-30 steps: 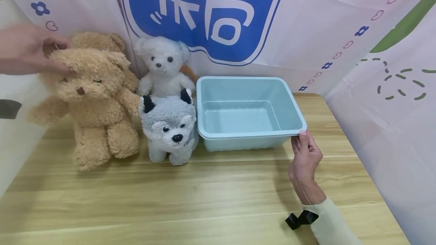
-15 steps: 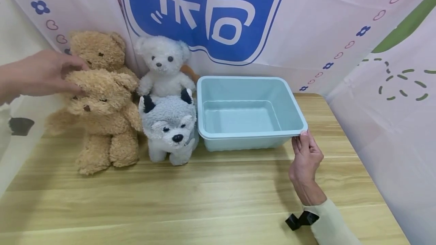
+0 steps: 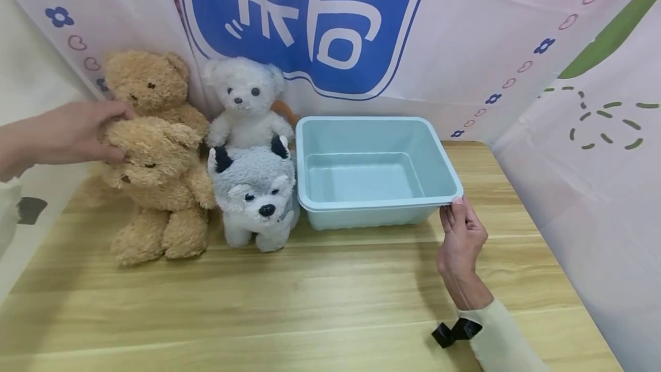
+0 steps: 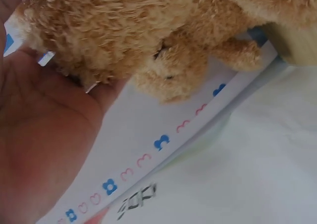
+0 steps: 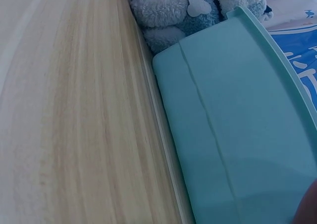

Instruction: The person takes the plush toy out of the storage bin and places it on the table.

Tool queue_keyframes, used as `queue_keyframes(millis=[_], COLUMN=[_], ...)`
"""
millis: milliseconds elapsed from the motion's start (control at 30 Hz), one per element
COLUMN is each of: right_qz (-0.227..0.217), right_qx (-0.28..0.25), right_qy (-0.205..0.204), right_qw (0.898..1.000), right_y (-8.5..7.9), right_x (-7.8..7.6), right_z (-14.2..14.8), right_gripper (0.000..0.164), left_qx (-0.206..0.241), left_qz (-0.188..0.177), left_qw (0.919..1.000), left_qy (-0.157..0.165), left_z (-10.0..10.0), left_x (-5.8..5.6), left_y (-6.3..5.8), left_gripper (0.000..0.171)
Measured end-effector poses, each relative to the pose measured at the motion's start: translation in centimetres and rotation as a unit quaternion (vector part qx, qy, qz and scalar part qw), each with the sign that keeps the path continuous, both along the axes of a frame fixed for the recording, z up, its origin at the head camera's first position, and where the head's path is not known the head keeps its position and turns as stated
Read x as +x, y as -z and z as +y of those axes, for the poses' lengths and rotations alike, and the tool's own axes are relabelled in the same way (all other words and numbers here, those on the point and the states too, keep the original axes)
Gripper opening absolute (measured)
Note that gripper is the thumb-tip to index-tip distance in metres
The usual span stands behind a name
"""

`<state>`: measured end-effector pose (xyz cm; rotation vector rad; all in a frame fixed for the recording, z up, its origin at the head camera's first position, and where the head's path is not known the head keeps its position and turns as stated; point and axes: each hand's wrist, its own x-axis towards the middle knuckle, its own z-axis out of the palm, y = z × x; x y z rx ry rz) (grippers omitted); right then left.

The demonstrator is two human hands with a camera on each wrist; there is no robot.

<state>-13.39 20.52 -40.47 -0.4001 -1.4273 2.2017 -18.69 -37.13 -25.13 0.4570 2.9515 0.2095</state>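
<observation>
My left hand [image 3: 77,134] grips the head of a curly light-brown teddy bear [image 3: 150,188], which sits on the table at the left. Thumb and fingers straddle the top of its head; the left wrist view shows the palm beside the bear's fur [image 4: 114,30]. Behind sits a second brown teddy bear [image 3: 150,79], partly covered by the first. To the right, my right hand [image 3: 462,240] pinches the rim of a light-blue plastic bin [image 3: 379,205] at its near right corner. The bin holds nothing.
A grey-and-white plush husky [image 3: 255,194] stands between the front bear and the bin. Behind it sits a white plush bear [image 3: 248,96], with an orange-brown thing [image 3: 285,112] half hidden beside it. A printed cloth [image 3: 465,33] hangs behind the wooden table [image 3: 310,303].
My left hand has moved down and slightly right with the front teddy bear, uncovering more of the bear behind. My right hand stays at the bin's corner.
</observation>
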Motion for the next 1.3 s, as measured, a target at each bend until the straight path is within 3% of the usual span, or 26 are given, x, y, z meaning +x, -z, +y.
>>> queue_keyframes(millis=[167,333,833,933,1033,1100,1167,1233,1300], right_qz=[-0.004,-0.006,-0.012,-0.011,0.003,0.028,0.063,0.094,0.115], right_qx=[-0.002,0.001,0.015,0.041,0.095,0.137,0.199,0.275,0.360], right_qy=[0.000,-0.004,-0.018,-0.015,-0.006,0.004,0.009,0.010,0.000], right_qw=[1.000,1.000,1.000,0.999,0.995,0.990,0.978,0.957,0.926], right_y=[0.1,0.0,-0.3,-0.6,-1.0,-1.4,-2.0,-2.6,-3.1], right_x=[-0.1,0.0,0.0,0.4,0.9,1.4,1.9,2.4,3.1], right_z=[-0.1,0.0,0.3,0.7,1.2,1.4,1.4,1.2,0.9], right_gripper=[0.051,0.052,0.050,0.051,0.050,0.049,0.047,0.048,0.051], left_qx=[-0.023,-0.033,-0.026,-0.013,0.022,0.060,0.086,0.100,0.097], left_qz=[-0.025,-0.035,-0.018,-0.013,0.015,0.055,0.105,0.142,0.171], left_qw=[0.9994,0.9988,0.9993,0.9995,0.9988,0.9959,0.9905,0.9848,0.9803], left_qy=[-0.009,-0.010,-0.020,-0.026,-0.042,-0.040,-0.023,-0.002,0.023], left_z=[-0.3,-0.4,1.0,0.8,0.5,0.4,1.0,2.3,4.4], left_x=[-0.1,-0.4,-0.2,0.1,1.1,2.2,3.5,4.8,6.4], left_y=[-0.5,-0.7,-1.3,-1.6,-1.8,-1.7,-1.8,-1.9,-2.0], left_gripper=[0.091,0.099,0.096,0.095,0.090,0.087,0.084,0.083,0.083])
